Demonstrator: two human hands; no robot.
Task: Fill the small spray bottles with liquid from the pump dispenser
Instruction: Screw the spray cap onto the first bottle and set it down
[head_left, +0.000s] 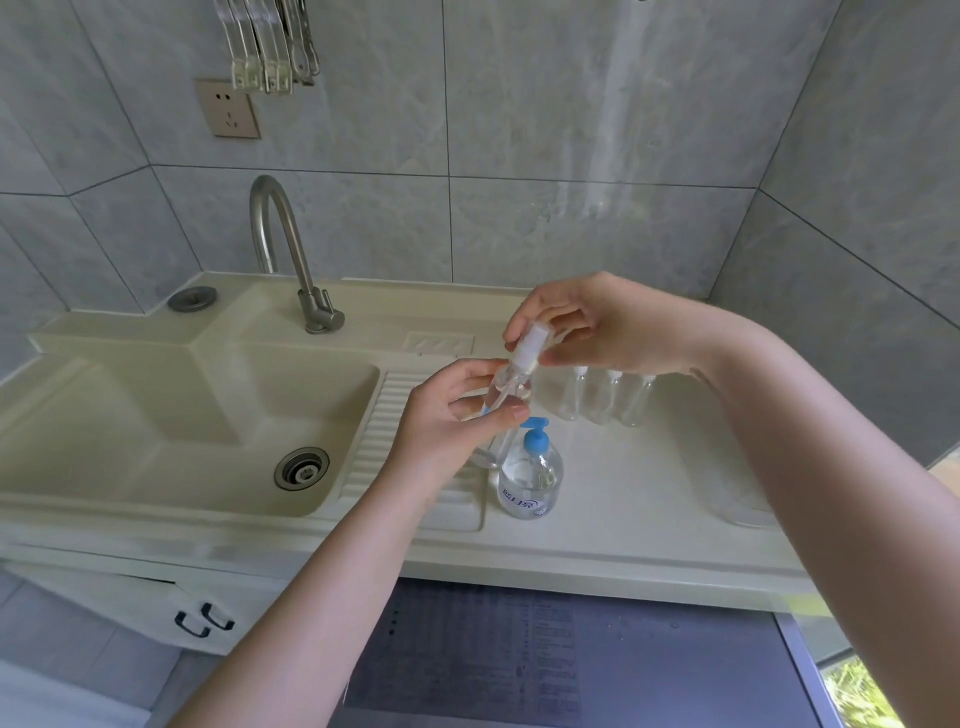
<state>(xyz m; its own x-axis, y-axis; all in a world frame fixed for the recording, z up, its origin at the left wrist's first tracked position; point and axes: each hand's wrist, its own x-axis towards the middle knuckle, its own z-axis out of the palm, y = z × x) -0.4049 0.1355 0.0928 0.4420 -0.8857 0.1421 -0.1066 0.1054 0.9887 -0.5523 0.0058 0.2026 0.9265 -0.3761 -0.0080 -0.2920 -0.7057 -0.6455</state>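
A cream sink with a steel drain fills the left of the bench, a curved tap rising behind it against grey wall tiles; a socket and clear hangers sit on the wall above. Right of the basin, over the ribbed drainboard, the left hand grips the body of a small clear spray bottle, fingers and thumb curled round it, holding it tilted in the air. The right hand pinches the bottle's white spray head from above, its dip tube running down inside the bottle; whether the head is screwed on or loose cannot be told. Directly below the held bottle, the pump dispenser, clear with a blue pump and partly full of clear liquid, stands upright on the bench. Behind it and to the right, near the back wall, a row of small spray bottles stands upright, partly hidden by the right hand. At far right, a clear cup rests on the bench by the right forearm.
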